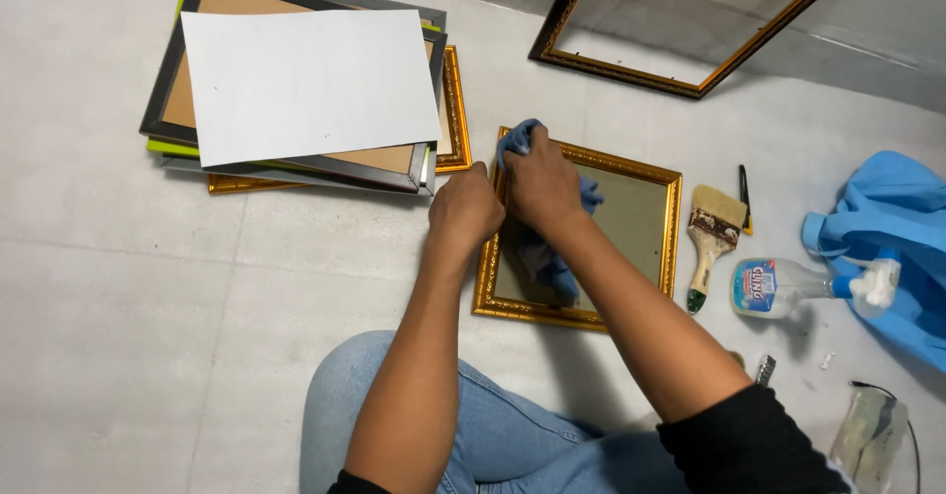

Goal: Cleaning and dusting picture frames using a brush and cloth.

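Observation:
A small gold-framed glass panel [642, 220] lies flat on the grey floor in front of me. My right hand [540, 183] is closed around a blue cloth [520, 139] and presses it on the frame's upper left corner. More of the cloth shows under my forearm, on the glass. My left hand [466, 206] is closed on the frame's left edge, just beside the right hand. My knee in blue jeans [493, 435] sits below the frame.
A stack of frames [296, 164] topped by a white sheet [310, 80] lies at the left. A large gold frame [680, 21] leans at the top. Right of the small frame are a paintbrush [711, 240], a spray bottle [788, 287] and blue fabric [892, 248].

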